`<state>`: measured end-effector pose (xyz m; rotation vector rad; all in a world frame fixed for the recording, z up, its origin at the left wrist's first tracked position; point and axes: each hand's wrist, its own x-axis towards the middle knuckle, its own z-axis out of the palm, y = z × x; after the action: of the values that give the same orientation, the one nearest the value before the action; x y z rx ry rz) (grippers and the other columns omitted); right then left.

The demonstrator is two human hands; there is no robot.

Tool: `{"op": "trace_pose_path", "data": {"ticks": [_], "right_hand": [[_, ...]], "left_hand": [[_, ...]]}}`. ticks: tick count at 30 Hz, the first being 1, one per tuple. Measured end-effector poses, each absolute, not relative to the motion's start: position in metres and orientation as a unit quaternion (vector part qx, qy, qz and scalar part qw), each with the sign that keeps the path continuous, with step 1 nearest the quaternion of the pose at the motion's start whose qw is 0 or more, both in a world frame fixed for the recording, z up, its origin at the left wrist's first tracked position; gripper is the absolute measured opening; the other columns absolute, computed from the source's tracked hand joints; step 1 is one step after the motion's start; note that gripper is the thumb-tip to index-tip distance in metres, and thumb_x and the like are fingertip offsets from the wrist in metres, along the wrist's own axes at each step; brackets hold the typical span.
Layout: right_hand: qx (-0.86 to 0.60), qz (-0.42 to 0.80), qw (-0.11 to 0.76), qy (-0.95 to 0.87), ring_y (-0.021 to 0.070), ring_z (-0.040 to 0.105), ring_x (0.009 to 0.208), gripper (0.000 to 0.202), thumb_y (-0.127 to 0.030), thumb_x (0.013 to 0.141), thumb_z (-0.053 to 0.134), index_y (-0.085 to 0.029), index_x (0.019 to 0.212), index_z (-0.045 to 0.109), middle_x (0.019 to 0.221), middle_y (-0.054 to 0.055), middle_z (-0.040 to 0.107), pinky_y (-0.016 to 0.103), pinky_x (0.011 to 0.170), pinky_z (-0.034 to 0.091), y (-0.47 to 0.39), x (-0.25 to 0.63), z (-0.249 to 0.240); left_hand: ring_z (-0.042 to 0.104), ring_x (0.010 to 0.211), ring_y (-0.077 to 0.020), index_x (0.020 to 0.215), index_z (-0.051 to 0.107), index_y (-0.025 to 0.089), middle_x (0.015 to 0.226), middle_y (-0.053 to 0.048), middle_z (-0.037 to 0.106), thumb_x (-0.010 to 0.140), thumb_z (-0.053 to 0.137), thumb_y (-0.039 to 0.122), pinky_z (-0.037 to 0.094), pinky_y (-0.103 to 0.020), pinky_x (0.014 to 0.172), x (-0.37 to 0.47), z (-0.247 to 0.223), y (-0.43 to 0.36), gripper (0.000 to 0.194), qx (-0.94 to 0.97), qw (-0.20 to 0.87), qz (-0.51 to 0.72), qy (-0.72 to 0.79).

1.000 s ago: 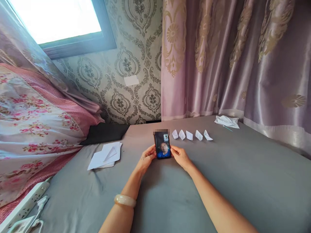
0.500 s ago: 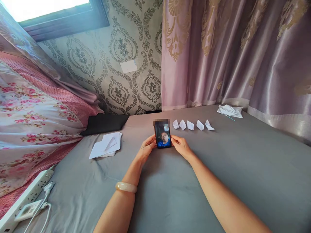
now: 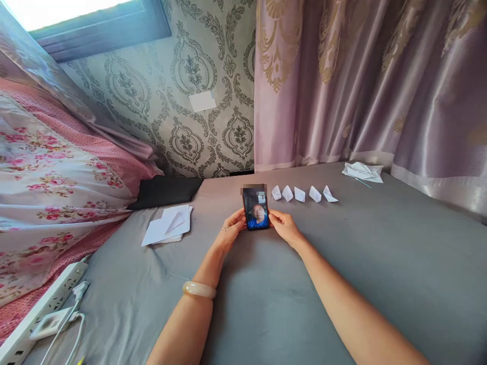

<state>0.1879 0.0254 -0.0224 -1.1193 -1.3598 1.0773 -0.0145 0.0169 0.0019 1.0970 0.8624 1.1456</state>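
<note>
My left hand (image 3: 231, 229) and right hand (image 3: 285, 228) both clamped on smartphone (image 3: 256, 215), opposite side edges, above gray sheet (image 3: 262, 309). Screen: person in blue, small inset; top area pixelated, unreadable. Right of phone: row of five folded white papers (image 3: 300, 194). Farther right of phone: more folded paper (image 3: 361, 171), in or on pale wrapper (image 3: 377, 174), can't tell. Left of phone: paper stack (image 3: 155, 232). Phone higher in view than a second ago, grip same.
</note>
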Motion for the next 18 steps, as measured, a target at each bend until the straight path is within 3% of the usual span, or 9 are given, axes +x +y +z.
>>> {"op": "trace_pose_path", "data": {"ticks": [18], "right_hand": [[-0.455, 0.448, 0.512, -0.575, 0.0246, 0.070, 0.101, 0.037, -0.035, 0.086, 0.054, -0.021, 0.116, 0.071, 0.109, 0.003, 0.075, 0.042, 0.092, 0.055, 0.0261, 0.1871, -0.0224]], "left_hand": [[0.064, 0.099, -0.0237, 0.121, 0.067, 0.021, 0.115, -0.009, 0.071, 0.069, 0.082, 0.037, 0.047, -0.035, 0.088, -0.0140, 0.0043, 0.0147, 0.056, 0.471, 0.620, 0.502, 0.378]]}}
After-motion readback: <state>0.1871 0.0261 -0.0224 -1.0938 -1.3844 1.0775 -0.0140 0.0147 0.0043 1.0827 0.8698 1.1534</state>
